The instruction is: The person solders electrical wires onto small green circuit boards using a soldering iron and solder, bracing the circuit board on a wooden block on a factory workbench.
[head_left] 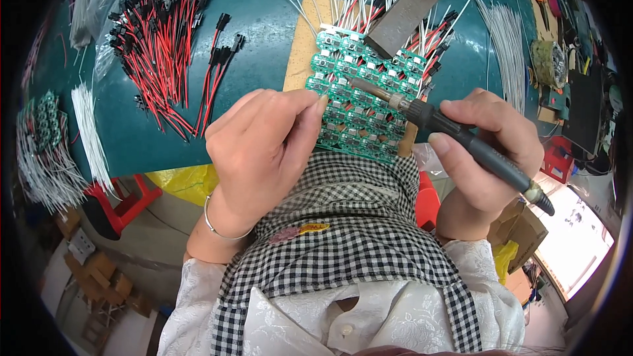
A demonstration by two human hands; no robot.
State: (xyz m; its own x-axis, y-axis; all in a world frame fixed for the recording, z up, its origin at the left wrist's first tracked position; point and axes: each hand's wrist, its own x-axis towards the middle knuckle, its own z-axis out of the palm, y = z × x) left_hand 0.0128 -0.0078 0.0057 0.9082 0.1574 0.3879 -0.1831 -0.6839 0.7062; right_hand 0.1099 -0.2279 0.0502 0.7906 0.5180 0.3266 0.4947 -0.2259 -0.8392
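A slim, black-handled soldering iron is held in the curled fingers of the right hand, slanted up-left over the green, rectangular circuit-board panel, its metal tip just right of the left hand's pinched fingertips, whose hold cannot be told.

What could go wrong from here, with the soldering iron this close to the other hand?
The soldering iron in the right hand ends close to the pinching left hand; if hot, a slip could burn it.
It also points into tightly packed green circuit boards, so a stray touch might damage neighbouring parts.
The metal bar lies over the boards' far edge; a knock could shift both.
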